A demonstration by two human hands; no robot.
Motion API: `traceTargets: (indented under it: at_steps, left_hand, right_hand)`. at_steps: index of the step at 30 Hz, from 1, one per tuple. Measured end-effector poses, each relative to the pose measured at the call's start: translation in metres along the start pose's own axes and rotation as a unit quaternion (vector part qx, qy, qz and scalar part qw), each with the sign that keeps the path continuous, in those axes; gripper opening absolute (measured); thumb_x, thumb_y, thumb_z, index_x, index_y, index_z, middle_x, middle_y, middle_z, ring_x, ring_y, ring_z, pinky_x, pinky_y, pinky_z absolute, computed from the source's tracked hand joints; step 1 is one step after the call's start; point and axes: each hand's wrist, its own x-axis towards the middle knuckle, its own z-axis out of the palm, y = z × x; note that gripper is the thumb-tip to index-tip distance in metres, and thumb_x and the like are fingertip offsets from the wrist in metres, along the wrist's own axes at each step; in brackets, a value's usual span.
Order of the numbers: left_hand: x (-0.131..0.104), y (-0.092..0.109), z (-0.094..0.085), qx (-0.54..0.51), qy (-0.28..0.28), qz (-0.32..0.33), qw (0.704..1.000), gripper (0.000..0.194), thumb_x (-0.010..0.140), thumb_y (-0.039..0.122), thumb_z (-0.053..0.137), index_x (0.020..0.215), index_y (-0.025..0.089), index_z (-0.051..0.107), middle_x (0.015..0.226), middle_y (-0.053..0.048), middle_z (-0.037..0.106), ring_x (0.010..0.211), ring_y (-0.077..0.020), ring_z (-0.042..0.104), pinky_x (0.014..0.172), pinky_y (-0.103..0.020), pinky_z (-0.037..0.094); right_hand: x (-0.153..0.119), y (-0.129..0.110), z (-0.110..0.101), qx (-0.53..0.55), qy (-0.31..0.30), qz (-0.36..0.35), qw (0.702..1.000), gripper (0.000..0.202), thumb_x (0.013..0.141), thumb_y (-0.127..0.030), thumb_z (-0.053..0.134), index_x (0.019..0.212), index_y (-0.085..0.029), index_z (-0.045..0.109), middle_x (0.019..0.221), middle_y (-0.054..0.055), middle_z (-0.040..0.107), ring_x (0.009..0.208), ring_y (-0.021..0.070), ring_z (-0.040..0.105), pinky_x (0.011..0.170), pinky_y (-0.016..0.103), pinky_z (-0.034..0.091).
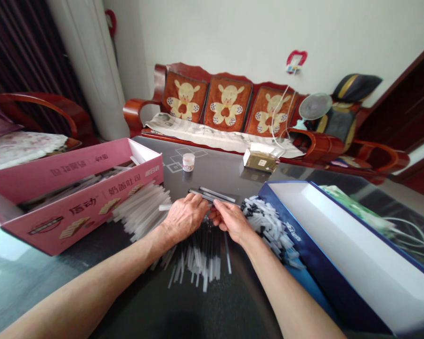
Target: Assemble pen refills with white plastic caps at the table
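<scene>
My left hand is closed, palm down, and a translucent plastic tube sticks out to its left. Close beside it, my right hand is closed in a pinch; what sits between its fingertips is too small to make out. Just beyond the fingers lie a few clear and dark tubes. Below the hands, loose tubes fan out on the dark tabletop. A thick heap of whitish tubes lies left of my left hand. Right of my right hand is a pile of short white and black pieces.
A long pink box holding tubes stands at left. At right is a blue box with a white inside. Farther back are a small white cup and a tissue pack. A wooden sofa stands behind the table.
</scene>
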Motion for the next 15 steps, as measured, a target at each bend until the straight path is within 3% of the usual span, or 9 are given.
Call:
traceTargets:
  at_steps: [6, 9, 11, 13, 15]
  left_hand:
    - [0.000, -0.001, 0.000, 0.005, -0.017, -0.016, 1.000, 0.019, 0.091, 0.020, 0.041, 0.080, 0.018, 0.057, 0.076, -0.005, 0.055, 0.072, -0.0185, 0.051, 0.057, -0.027, 0.037]
    - [0.000, -0.002, -0.002, 0.016, -0.015, -0.037, 0.999, 0.018, 0.091, 0.022, 0.041, 0.084, 0.019, 0.058, 0.076, -0.004, 0.055, 0.072, -0.0189, 0.052, 0.056, -0.027, 0.035]
    - [0.001, -0.002, -0.004, 0.023, -0.017, -0.048, 0.998, 0.017, 0.090, 0.022, 0.041, 0.091, 0.020, 0.058, 0.076, -0.004, 0.056, 0.072, -0.0192, 0.052, 0.055, -0.027, 0.035]
    - [0.001, -0.001, -0.007, 0.026, -0.024, -0.051, 0.998, 0.018, 0.090, 0.021, 0.041, 0.097, 0.022, 0.058, 0.076, -0.004, 0.055, 0.072, -0.0197, 0.052, 0.055, -0.027, 0.034]
    - [0.002, -0.001, -0.009, 0.025, -0.030, -0.047, 0.998, 0.019, 0.090, 0.020, 0.040, 0.099, 0.022, 0.057, 0.075, -0.004, 0.055, 0.073, -0.0198, 0.052, 0.055, -0.027, 0.035]
  right_hand:
    - [0.002, 0.002, -0.003, -0.039, -0.018, -0.090, 0.995, 0.024, 0.073, -0.039, 0.063, 0.080, -0.016, 0.062, 0.067, 0.000, 0.064, 0.052, 0.0089, 0.056, 0.038, 0.016, 0.032]
    - [0.005, 0.000, -0.012, -0.134, 0.015, -0.157, 0.978, 0.018, 0.074, -0.031, 0.059, 0.087, -0.018, 0.062, 0.073, 0.000, 0.066, 0.064, 0.0129, 0.062, 0.049, 0.020, 0.042]
    - [0.005, -0.003, -0.024, -0.256, 0.073, -0.223, 0.938, 0.015, 0.076, -0.026, 0.056, 0.088, -0.019, 0.063, 0.076, 0.001, 0.067, 0.069, 0.0143, 0.063, 0.060, 0.024, 0.046]
    - [0.004, -0.007, -0.038, -0.405, 0.130, -0.269, 0.864, 0.015, 0.078, -0.021, 0.053, 0.088, -0.019, 0.064, 0.080, 0.003, 0.068, 0.073, 0.0154, 0.063, 0.070, 0.027, 0.046]
    - [0.002, -0.012, -0.051, -0.540, 0.163, -0.264, 0.783, 0.017, 0.079, -0.018, 0.051, 0.088, -0.020, 0.065, 0.082, 0.005, 0.068, 0.076, 0.0170, 0.062, 0.073, 0.028, 0.044]
